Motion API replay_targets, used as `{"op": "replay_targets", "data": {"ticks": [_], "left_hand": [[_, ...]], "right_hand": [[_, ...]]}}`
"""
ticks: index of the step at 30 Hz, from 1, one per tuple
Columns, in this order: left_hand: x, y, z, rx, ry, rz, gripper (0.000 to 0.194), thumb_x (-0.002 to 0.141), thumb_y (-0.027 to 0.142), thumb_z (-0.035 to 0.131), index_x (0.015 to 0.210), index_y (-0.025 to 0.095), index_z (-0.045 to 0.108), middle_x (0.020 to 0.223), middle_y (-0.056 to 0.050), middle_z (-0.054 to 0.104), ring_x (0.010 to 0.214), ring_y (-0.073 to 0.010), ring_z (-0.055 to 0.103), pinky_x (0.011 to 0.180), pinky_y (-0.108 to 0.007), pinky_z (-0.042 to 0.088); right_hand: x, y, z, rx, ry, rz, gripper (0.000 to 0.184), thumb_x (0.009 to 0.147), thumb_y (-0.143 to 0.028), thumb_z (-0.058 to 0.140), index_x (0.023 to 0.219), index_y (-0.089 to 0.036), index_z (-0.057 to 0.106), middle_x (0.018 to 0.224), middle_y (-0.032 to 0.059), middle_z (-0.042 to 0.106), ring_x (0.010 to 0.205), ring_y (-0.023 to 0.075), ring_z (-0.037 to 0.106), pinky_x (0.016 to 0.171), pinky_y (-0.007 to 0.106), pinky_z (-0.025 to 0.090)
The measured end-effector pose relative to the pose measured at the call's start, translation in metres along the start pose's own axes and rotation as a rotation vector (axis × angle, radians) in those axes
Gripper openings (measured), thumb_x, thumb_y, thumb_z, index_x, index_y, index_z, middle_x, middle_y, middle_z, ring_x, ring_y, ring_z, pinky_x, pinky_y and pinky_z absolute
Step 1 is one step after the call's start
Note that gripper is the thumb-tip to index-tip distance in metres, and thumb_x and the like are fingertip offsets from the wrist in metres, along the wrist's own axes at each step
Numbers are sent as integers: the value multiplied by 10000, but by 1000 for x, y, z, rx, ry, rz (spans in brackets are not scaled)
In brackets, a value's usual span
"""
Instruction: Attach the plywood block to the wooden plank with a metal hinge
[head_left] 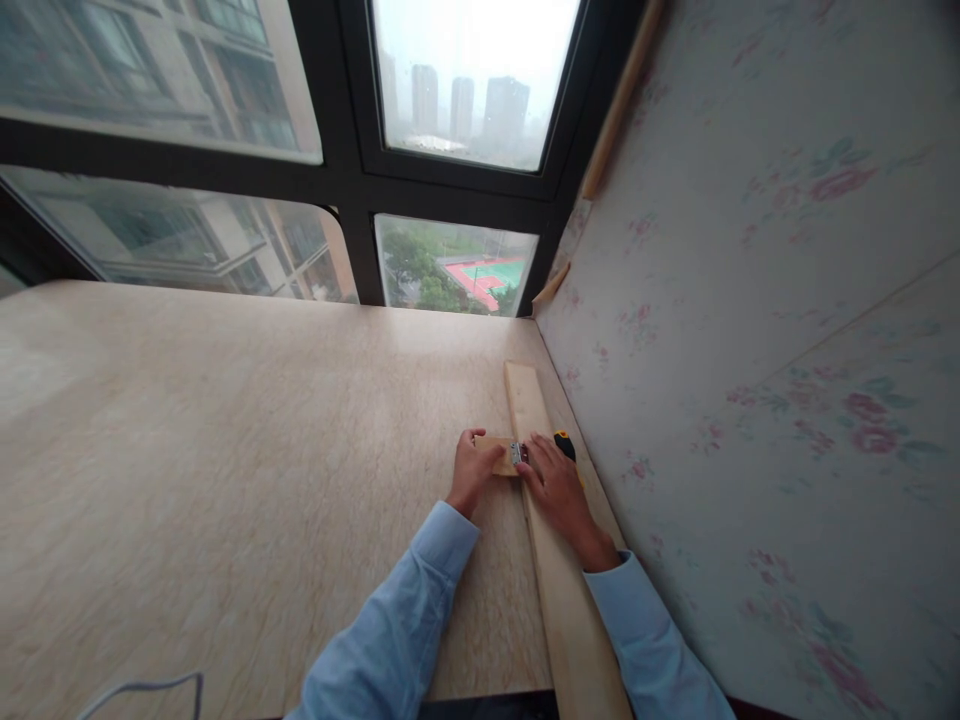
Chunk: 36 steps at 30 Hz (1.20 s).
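Note:
A long pale wooden board (570,590) lies lengthwise on the stone-look sill, close to the papered wall. Against its left edge sits a short wooden block (495,458), gripped by my left hand (472,468) with the thumb on top. A small metal hinge (519,453) spans the joint between block and board. My right hand (556,487) rests on the board, its fingertips closed at the hinge's right side and partly covering it. Just beyond those fingers shows a black and yellow tool handle (565,445); the rest of that tool is hidden.
The patterned wall (750,400) rises close on the right. Dark window frames (352,185) stand at the back of the sill (225,480). A grey cable (150,685) lies at the lower left, near the front edge.

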<state>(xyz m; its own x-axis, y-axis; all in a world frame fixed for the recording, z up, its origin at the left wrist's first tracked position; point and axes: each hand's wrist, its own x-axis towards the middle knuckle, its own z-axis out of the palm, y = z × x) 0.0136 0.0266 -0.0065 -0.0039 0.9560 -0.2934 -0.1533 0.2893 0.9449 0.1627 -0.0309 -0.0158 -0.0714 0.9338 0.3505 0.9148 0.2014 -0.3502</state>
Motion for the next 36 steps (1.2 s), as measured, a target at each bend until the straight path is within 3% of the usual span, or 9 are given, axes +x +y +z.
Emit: {"op": "replay_targets", "data": {"ticks": [9,13,18,23,28,30,32,34,36], "left_hand": [[0,6,-10,23,-3,-43,396,694,117,636,1075,84,536,893,-102,648,709,-163,632,599,-250,498],[1,13,-23,141,5,-31,391,728,152,638,1106,79,568,914,-123,685,762,-182,661,600,-240,501],[1,18,-36,277,-72,-31,472,775,233,627,1203,61,531,1036,-171,686,756,-206,683,537,-259,516],[-8,14,-52,562,23,179,435,790,217,626,1192,63,554,1042,-166,694,868,-212,684,784,-329,541],[-25,2,-55,512,-53,191,464,809,223,612,1239,72,523,1117,-185,674,986,-204,671,898,-321,508],[-29,0,-49,548,-74,220,570,791,244,630,1308,71,465,1218,-211,623,1109,-240,622,963,-364,472],[-27,0,-42,677,-98,336,724,714,241,692,1363,79,415,1354,-227,520,1293,-313,470,1062,-440,376],[-20,5,-38,824,-189,452,871,606,218,759,1389,93,397,1452,-224,410,1398,-386,277,1118,-504,268],[-9,12,-38,903,-334,484,930,539,215,799,1383,114,422,1447,-220,416,1394,-425,257,1117,-531,246]], "right_hand": [[-12,0,-9,174,44,35,450,946,-414,449,1319,-179,535,1369,142,547,1298,271,479,1083,494,401],[-42,-2,-31,236,119,126,415,939,-397,473,1305,-216,546,1372,111,544,1286,258,488,1093,499,397],[-90,-9,-52,259,110,246,421,931,-390,491,1312,-216,532,1361,102,551,1273,252,496,1090,493,400],[-135,-17,-53,292,112,322,391,913,-400,507,1260,-236,582,1301,89,599,1215,256,552,1045,461,455],[-153,-20,-49,343,81,381,407,903,-426,508,1250,-230,589,1308,91,595,1214,257,558,1034,443,470],[-150,-20,-47,350,51,362,448,893,-432,526,1287,-222,562,1353,96,561,1256,262,524,1065,453,438],[-146,-20,-43,351,37,337,481,880,-436,548,1307,-215,544,1381,103,535,1286,269,494,1086,463,412],[-142,-19,-40,350,42,326,490,877,-435,554,1312,-208,537,1390,110,524,1296,273,483,1089,470,406],[-142,-18,-37,350,65,321,483,881,-428,549,1310,-207,535,1388,114,523,1294,272,485,1085,475,411]]}}
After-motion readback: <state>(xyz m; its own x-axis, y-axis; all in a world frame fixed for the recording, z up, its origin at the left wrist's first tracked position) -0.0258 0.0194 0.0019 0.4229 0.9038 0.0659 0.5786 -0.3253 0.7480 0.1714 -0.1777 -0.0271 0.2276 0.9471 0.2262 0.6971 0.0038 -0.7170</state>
